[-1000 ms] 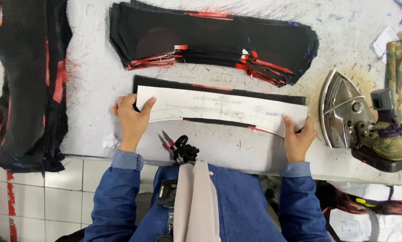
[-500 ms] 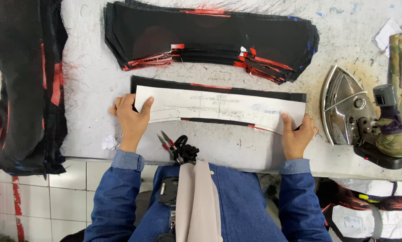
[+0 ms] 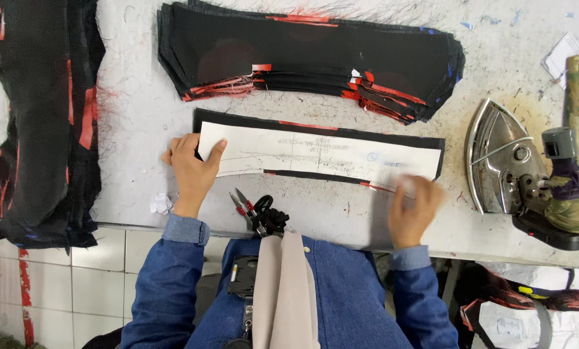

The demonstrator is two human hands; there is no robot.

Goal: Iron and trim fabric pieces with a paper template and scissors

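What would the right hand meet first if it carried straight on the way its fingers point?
The right hand, blurred, points up the table; first it would likely meet the white paper pattern on the black fabric strip.

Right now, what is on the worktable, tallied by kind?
Stacks of black fabric pieces: 2
Single black fabric piece under the template: 1
White paper template: 1
Iron: 1
Thread snips: 1
Total: 6

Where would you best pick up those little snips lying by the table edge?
Probably by the dark looped handles of the snips, coming from the near table edge. The blades point away toward the left hand, so the handle end by the person's body is safest.
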